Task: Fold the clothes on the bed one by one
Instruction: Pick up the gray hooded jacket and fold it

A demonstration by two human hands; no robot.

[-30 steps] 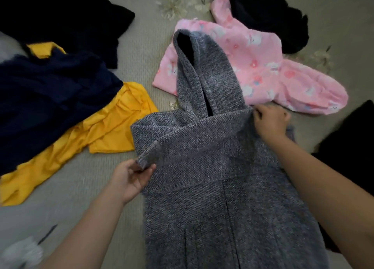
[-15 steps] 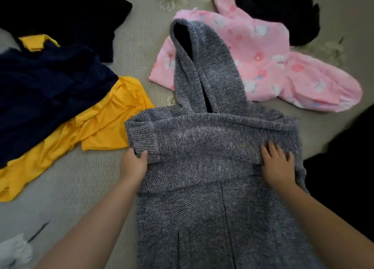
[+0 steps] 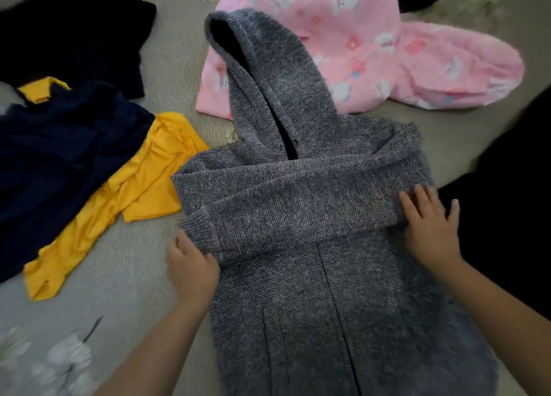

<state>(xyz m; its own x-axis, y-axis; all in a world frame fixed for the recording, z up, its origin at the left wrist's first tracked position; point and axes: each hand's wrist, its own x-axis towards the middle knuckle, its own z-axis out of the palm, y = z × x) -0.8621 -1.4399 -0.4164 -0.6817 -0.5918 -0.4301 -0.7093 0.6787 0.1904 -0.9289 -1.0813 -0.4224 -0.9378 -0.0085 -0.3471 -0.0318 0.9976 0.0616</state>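
A soft, thick grey hoodie (image 3: 313,246) lies mid-bed, sleeves crossed. The right hand (image 3: 429,228) presses flat; the left hand (image 3: 190,264) touches the cuff, fingers loose. Best gripped at the hem.

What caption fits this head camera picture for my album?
Two hands smooth a grey hooded sweater on the bed, its sleeves folded across the chest.
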